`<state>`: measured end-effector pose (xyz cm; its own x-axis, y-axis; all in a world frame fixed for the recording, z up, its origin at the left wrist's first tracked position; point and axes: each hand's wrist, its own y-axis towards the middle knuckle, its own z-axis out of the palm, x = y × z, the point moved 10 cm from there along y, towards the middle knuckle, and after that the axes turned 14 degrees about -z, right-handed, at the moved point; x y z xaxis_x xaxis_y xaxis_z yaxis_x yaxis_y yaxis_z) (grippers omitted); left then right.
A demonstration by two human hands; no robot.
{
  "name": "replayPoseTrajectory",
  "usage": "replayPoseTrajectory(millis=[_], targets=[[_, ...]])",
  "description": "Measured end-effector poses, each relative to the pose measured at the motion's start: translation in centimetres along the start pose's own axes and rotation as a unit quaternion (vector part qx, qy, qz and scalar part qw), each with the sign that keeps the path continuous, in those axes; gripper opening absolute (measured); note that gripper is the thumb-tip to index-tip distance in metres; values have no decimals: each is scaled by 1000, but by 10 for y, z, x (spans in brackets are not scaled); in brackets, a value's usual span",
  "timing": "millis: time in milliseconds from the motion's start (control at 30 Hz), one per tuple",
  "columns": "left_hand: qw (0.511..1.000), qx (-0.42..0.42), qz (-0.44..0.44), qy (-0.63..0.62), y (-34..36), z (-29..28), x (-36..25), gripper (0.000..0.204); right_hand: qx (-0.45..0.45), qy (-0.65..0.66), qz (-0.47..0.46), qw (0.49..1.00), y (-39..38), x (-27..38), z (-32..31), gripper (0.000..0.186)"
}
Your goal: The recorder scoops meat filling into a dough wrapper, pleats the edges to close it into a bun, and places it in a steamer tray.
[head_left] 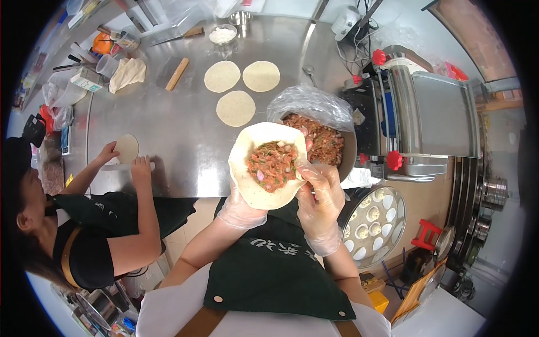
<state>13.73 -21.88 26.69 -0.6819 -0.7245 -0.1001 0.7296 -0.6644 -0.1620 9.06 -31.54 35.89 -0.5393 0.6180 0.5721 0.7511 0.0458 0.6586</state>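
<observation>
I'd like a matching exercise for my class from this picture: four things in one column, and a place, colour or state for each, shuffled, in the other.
Things
1. Filled dough round
2. Three plain dough rounds
3. Clear plastic sheet
4. The wearer's apron

Places, colours and states
A. Dark green
B. Supported by the gloved left hand, its edge touched by the gloved right hand
C. Crumpled along the far edge of the bowl of filling
D. Lying flat on the metal table

Pairs: 1-B, 2-D, 3-C, 4-A
</observation>
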Motion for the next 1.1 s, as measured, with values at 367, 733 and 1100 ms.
replayPoseTrajectory(millis=[367, 733, 1100], targets=[[999, -26, 17, 21, -2, -11, -1, 60, 8, 11, 31, 999, -4, 0, 3, 34], [997, -36, -17, 69, -7, -12, 3, 60, 68, -7, 55, 996, 3, -4, 1, 37], [973, -70, -179, 125, -19, -12, 0, 109, 23, 86, 125, 988, -11, -21, -2, 33]])
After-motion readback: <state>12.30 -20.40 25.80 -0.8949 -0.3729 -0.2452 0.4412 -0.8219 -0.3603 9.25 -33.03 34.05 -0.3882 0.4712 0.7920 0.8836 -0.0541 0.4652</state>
